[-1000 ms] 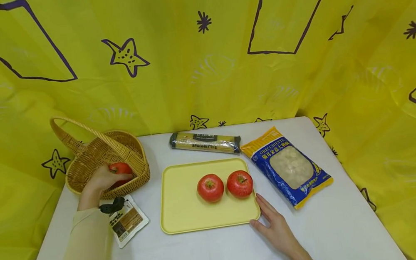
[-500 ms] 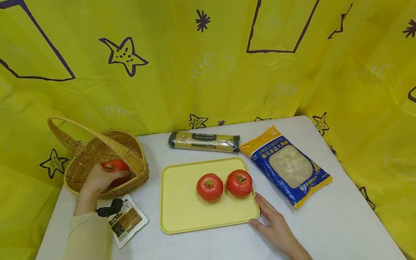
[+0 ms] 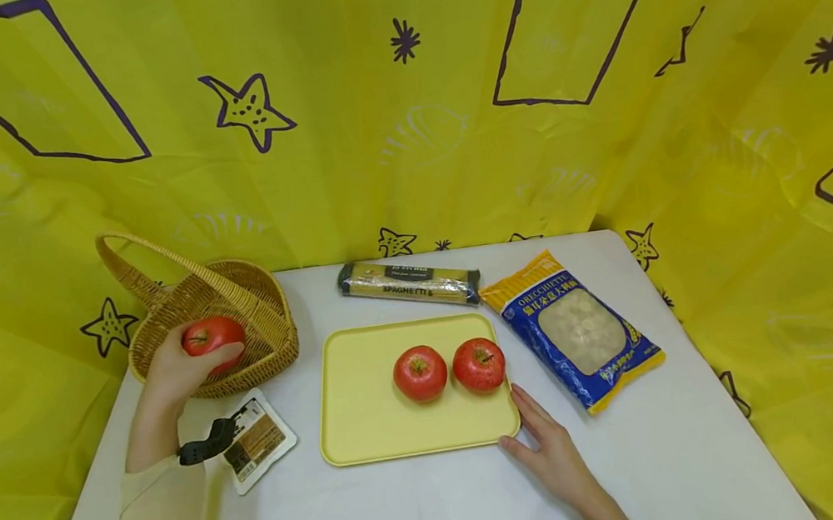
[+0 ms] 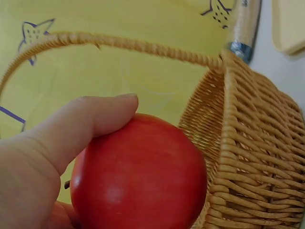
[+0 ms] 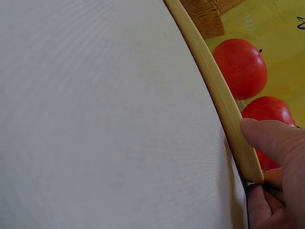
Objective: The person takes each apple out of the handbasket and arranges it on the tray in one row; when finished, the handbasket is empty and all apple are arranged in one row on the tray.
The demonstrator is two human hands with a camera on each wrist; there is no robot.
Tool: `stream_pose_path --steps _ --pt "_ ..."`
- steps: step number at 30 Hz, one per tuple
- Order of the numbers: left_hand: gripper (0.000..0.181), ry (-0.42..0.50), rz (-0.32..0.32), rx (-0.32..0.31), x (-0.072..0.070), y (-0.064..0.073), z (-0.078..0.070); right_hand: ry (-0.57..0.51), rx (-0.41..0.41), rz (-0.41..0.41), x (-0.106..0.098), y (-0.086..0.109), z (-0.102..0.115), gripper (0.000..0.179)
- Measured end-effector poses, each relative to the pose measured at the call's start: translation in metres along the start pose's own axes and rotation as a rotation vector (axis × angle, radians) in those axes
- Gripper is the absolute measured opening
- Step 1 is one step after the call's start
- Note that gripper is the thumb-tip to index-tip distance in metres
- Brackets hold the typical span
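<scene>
My left hand (image 3: 174, 363) grips a red apple (image 3: 214, 344), thumb on one side and most fingers hidden behind it. In the head view this apple overlaps the front of the wicker basket (image 3: 286, 352); the left wrist view shows it close beside the basket's woven wall (image 4: 257, 171). At the front right corner of a yellow tray (image 3: 373, 432), my right hand (image 3: 555, 452) holds the rim, its thumb at the front edge and its fingers along the right side. Two more red apples, one at the middle (image 3: 420, 374) and one at the right (image 3: 479, 365), sit on the tray.
A spaghetti pack (image 3: 411, 283) lies behind the tray. To its right is a blue and yellow orecchiette bag (image 3: 582, 332). A small white and brown packet (image 3: 259, 442) lies before the basket, partly under the left wrist strap. The basket's tall handle (image 3: 183, 261) arches above it.
My left hand has drawn the apple up and leftward from inside the basket, so more of the apple shows. My right hand and the tray stay in place.
</scene>
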State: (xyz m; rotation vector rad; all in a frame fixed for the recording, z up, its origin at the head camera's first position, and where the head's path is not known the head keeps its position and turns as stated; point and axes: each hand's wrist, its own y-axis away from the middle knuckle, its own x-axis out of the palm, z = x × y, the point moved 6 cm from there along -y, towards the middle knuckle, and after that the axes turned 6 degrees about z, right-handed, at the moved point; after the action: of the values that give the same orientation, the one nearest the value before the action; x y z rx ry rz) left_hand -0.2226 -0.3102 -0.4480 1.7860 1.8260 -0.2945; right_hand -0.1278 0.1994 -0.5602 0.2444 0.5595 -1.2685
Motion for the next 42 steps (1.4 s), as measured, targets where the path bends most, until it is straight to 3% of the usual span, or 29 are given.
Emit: stream_pose_path --steps 11,23,34,42 --pt "0.090 0.050 -0.083 0.076 -0.003 0.034 -0.012 -0.019 0.046 0.011 0.001 0.000 -0.002 0.074" --pt "0.093 0.062 -0.088 0.123 0.009 0.064 -0.033 -0.017 0.039 0.000 0.001 0.000 0.000 0.074" --pt "0.088 0.069 0.004 0.195 0.037 0.077 -0.053 -0.019 0.016 -0.007 0.000 0.000 0.002 0.073" --pt "0.087 0.039 0.084 0.243 0.061 0.075 -0.065 -0.028 0.014 -0.012 0.000 0.001 0.001 0.073"
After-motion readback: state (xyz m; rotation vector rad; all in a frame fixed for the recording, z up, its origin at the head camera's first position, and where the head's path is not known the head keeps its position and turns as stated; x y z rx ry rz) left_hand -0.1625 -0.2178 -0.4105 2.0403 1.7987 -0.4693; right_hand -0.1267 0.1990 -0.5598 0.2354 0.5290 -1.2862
